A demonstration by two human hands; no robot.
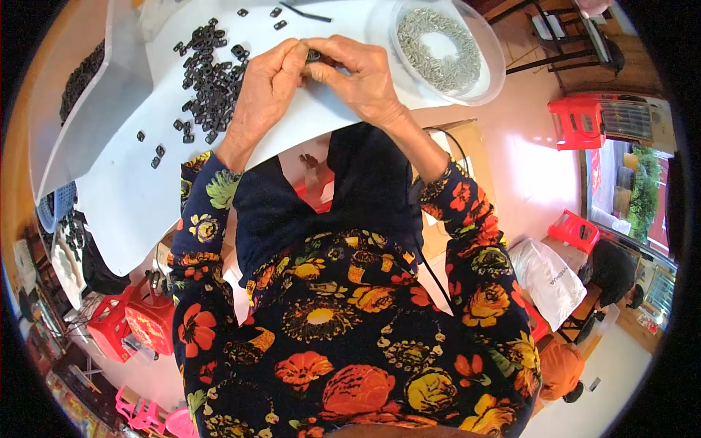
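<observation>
Over the white table (124, 197) my two hands meet, fingertips almost touching. A small black plastic part (313, 55) shows between the thumb and forefinger of my right hand (358, 77). My left hand (270, 84) is closed in a pinch beside it, and whatever lies between its fingertips is hidden. Left of my left hand spreads a loose pile of small black plastic parts (208, 80), each with holes in it. To the right of my hands stands a round clear tub (491, 73) holding many small silvery metal pins (416, 40).
A translucent bin (87, 120) with more black parts stands at the left. A thin black tool (307, 13) lies at the table's far side. Red stools (577, 123) and a white sack (548, 281) are on the floor at right. Another person in orange (562, 369) is at lower right.
</observation>
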